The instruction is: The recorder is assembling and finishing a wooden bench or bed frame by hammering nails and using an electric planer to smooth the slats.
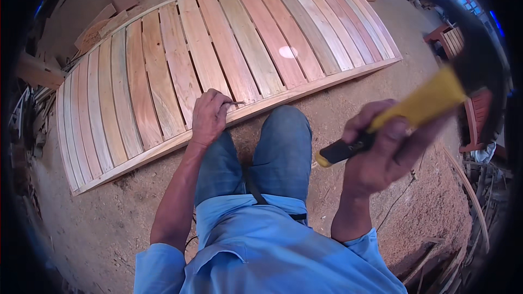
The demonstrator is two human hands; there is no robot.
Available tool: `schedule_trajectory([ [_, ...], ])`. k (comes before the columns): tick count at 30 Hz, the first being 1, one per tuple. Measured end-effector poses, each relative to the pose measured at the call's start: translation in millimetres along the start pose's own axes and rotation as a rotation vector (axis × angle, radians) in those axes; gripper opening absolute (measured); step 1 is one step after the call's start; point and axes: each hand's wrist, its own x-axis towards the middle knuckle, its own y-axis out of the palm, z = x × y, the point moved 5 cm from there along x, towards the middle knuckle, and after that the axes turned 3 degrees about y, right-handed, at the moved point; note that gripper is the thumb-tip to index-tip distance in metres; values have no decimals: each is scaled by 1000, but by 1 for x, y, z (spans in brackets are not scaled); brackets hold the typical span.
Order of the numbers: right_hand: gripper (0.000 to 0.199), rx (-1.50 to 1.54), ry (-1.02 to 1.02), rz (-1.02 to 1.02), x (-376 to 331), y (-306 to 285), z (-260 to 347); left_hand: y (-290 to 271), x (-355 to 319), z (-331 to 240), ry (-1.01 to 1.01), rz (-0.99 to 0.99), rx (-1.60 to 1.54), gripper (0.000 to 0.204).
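Note:
My right hand (376, 155) is closed around the handle of a hammer (419, 100), raised off to the right of my knees. Its grip is yellow and black, and the dark head is smeared at the upper right. My left hand (210, 114) rests on the near edge of a long slatted wooden panel (190, 27). Its fingers pinch a thin, dark, nail-like piece (237, 102) lying close to the end of a slat. The piece's far end is too small to make out.
The panel lies across in front of my knees, a long rail (310, 90) along its near side. Sawdust (430, 212) and wood strips cover the ground at lower right. Boards (76, 13) lean at far left. Reddish slatted furniture (479, 117) stands at right.

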Motion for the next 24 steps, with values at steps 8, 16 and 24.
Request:
schedule_trajectory([
  [8, 64, -595, 69, 544, -123, -14, -116, 0, 4, -11, 44, 43, 61, 8],
  [16, 68, -529, 609, 495, -95, -12, -88, 9, 3, -3, -112, -49, -39, 7],
  [24, 72, -59, 132, 53, 7, 2, 3, 16, 6, -9, -45, -20, 103, 7],
])
